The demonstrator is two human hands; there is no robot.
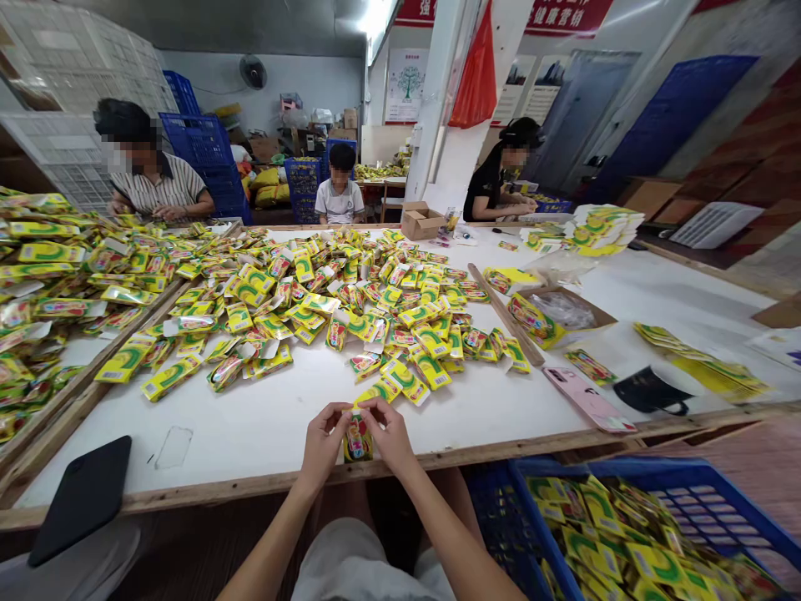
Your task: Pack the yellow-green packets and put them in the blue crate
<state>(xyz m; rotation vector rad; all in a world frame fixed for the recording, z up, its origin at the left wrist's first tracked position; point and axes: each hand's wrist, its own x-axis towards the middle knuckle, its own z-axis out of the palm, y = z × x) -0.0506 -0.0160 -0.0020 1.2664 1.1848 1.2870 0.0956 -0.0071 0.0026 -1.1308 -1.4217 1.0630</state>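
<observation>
Near the table's front edge, a small yellow-and-red printed carton (358, 441) stands between my two hands. My left hand (326, 436) pinches its top from the left, thumb and fingers pressed together. From the right, my right hand (386, 432) closes on the same top edge, fingertips almost meeting the left ones. Just beyond my fingers lie more yellow cartons (404, 380), part of a wide loose pile. Some of those cartons have white end flaps sticking out.
A blue crate (719, 492) of cartons stands low at the right. On the table are a black phone (84, 492), a pink phone (588, 399), a dark mug (651, 391) and an open box (563, 313). Wooden strips (506, 313) divide the tabletop. Several people sit across it.
</observation>
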